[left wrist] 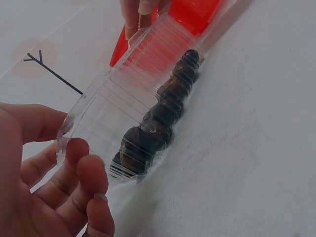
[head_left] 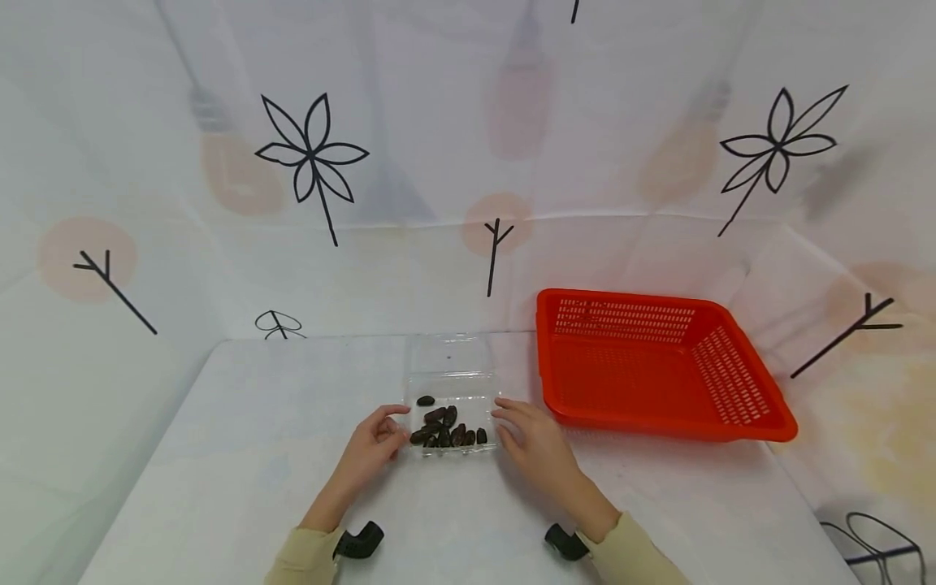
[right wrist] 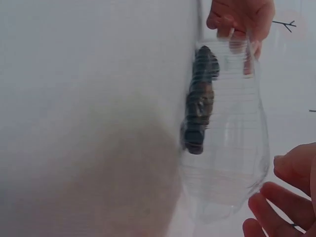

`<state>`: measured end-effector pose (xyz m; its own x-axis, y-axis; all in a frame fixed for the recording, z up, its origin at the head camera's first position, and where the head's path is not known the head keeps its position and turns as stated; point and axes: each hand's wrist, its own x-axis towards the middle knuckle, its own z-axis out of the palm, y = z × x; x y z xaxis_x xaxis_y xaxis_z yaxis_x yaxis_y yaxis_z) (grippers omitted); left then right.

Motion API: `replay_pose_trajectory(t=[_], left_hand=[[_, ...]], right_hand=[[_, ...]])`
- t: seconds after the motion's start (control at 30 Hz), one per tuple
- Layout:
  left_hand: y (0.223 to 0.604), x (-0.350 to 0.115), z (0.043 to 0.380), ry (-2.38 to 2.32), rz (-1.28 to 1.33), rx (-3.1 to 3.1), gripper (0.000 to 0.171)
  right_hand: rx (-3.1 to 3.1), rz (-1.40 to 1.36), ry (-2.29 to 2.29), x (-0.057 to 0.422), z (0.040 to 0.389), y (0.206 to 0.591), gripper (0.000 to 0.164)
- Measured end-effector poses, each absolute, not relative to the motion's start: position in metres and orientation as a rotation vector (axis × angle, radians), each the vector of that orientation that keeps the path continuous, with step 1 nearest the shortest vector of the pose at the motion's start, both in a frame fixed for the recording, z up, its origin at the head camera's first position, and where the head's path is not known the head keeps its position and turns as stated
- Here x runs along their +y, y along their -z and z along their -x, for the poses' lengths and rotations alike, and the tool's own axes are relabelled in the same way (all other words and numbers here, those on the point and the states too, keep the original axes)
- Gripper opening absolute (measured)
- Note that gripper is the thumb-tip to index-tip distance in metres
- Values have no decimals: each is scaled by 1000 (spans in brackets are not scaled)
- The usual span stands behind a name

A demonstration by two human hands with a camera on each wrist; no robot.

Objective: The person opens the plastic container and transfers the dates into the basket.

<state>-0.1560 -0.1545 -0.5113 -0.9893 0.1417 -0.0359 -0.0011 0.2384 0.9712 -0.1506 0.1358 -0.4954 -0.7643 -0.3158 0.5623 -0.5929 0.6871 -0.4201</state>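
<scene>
A clear plastic box (head_left: 475, 414) with its lid (head_left: 449, 354) raised at the back stands on the white-covered table. Several dark, wrinkled, oblong pieces that look like dates (head_left: 451, 416) are gathered mostly along its near wall, one (head_left: 426, 400) lying farther back. At the box's left end my left hand (head_left: 379, 439) pinches the rim, the thumb and fingers on either side. My right hand (head_left: 537, 445) is by the right end, fingers loosely bent and fingertips (right wrist: 256, 200) at the rim. The thumb stands a little off the plastic in the right wrist view.
To the right of the box, at the back of the table, stands a red perforated plastic basket (head_left: 643, 426). A printed cloth (head_left: 424, 268) hangs behind the table and along its sides. Both wrists wear black devices (head_left: 361, 540).
</scene>
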Motion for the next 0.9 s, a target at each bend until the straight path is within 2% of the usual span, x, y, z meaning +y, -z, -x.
replay_pose_trajectory(t=[0.4, 0.67, 0.9], left_hand=[[528, -166, 162, -1919, -308, 2193, 46], [533, -172, 162, -1912, -390, 2171, 51], [531, -175, 162, -1881, -390, 2143, 53]], right_hand=[[-2759, -744, -863, 116, 179, 461, 23], [-2881, -1010, -1114, 106, 209, 446, 20], [-2978, -1124, -1272, 98, 239, 449, 20]])
